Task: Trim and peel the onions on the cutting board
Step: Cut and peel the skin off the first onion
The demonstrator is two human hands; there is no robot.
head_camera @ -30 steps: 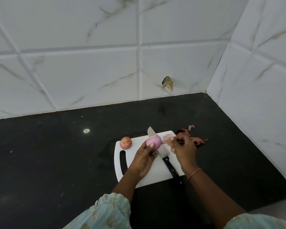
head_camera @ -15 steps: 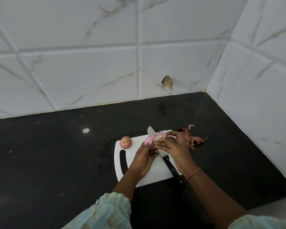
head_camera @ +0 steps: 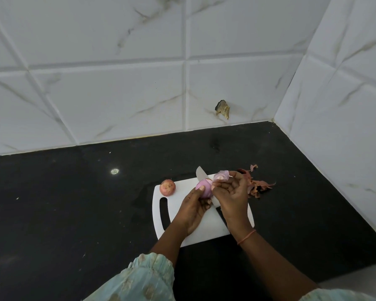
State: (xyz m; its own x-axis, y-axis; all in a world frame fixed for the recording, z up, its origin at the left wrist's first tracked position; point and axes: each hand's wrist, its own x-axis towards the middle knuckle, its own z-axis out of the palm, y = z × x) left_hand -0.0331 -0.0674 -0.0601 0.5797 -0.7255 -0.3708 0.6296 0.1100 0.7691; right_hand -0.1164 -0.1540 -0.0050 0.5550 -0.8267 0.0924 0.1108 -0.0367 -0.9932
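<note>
Holding the peeled onion (head_camera: 204, 189) up over the cutting board (head_camera: 206, 229), the left hand (head_camera: 193, 210) has its fingers wrapped around it, thumb pressed on top. The right hand (head_camera: 231, 195) is right beside it, pinching a strip of pink skin (head_camera: 221, 176) between thumb and fingers, just past the onion. The knife (head_camera: 201, 173) lies on the board under both hands, blade tip poking out beyond them. A second unpeeled onion (head_camera: 167, 187) sits on the board left of the left hand. Dry peels (head_camera: 258, 184) are piled on the black counter (head_camera: 74, 213) right of the right hand.
</note>
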